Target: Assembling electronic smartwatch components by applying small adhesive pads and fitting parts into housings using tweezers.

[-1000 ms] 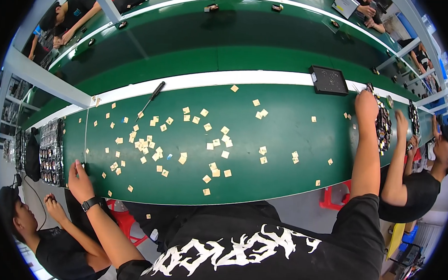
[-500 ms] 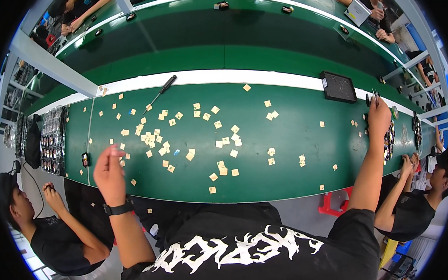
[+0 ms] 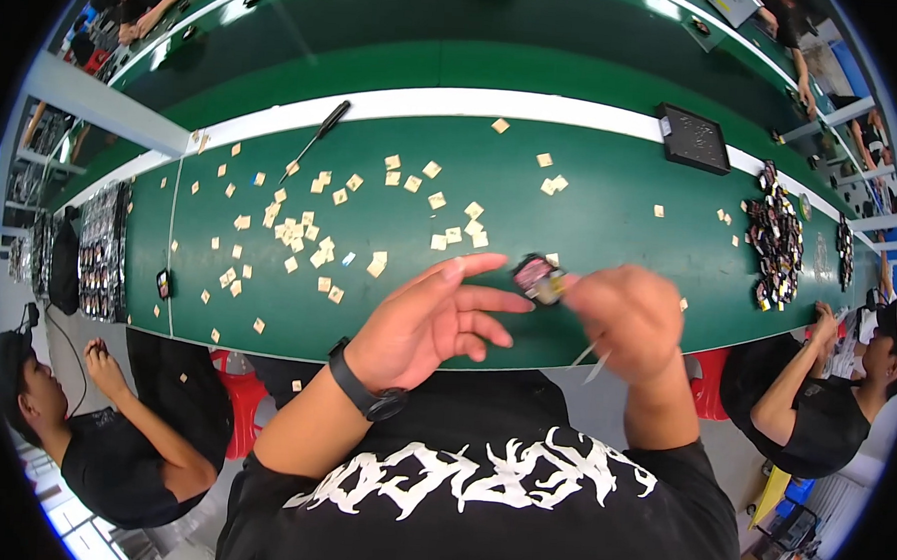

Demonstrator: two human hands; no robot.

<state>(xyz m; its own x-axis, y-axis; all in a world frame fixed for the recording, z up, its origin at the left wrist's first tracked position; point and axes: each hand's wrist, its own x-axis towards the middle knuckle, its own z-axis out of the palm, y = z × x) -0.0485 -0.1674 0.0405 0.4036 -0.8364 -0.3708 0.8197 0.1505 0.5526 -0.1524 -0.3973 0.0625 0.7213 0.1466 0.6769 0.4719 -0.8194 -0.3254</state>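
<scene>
In front of me over the table, a small black part [image 3: 539,280] with a pink and silvery face sits between my two hands. My right hand [image 3: 629,318], blurred by motion, grips its right side with closed fingers. Pale thin tips of tweezers [image 3: 591,360] stick out below that same hand. Wearing a dark wristband, my left hand [image 3: 432,314] reaches toward the part from the left, palm turned up and fingers spread. Its fingertips come close to the part; whether they touch it cannot be told.
Many small cream paper squares [image 3: 290,231] lie scattered over the green table [image 3: 591,226]. A screwdriver [image 3: 320,134] rests at the far edge. A black tray [image 3: 695,139] and heaped black parts [image 3: 778,244] are at right, packed rows [image 3: 102,250] at left. Co-workers sit on both sides.
My right hand has come from the heap at the far right to the middle, bringing a small black part. My left hand has moved right to meet it and spread its fingers.
</scene>
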